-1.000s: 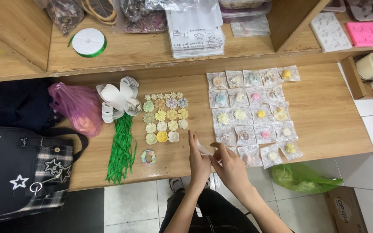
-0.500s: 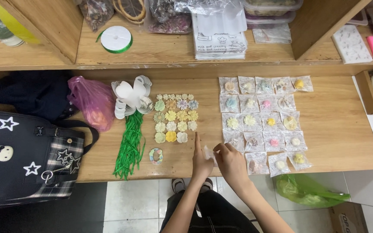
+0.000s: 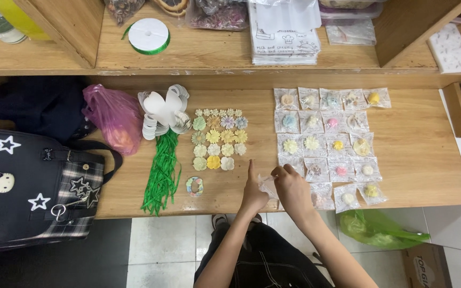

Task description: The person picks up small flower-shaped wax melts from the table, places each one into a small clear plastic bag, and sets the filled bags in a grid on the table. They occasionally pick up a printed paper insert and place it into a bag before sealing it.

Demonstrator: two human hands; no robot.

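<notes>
Both hands (image 3: 273,192) have slid right, pinching a clear packet (image 3: 268,185).

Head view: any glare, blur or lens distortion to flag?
Head view: even soft light, only faint shadows; mild sheen on the clear plastic flower packets; sharp overall, no motion blur on the left hand or right hand; wide-angle bowing shows along the wooden shelf edge.

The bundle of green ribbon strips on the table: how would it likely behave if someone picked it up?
The green ribbon strips lie loose, thin and wavy, so they would probably droop limply and weigh very little. Their lower ends splay apart and no tie is visible there, so some strands might slip out and scatter on the wooden table.
</notes>
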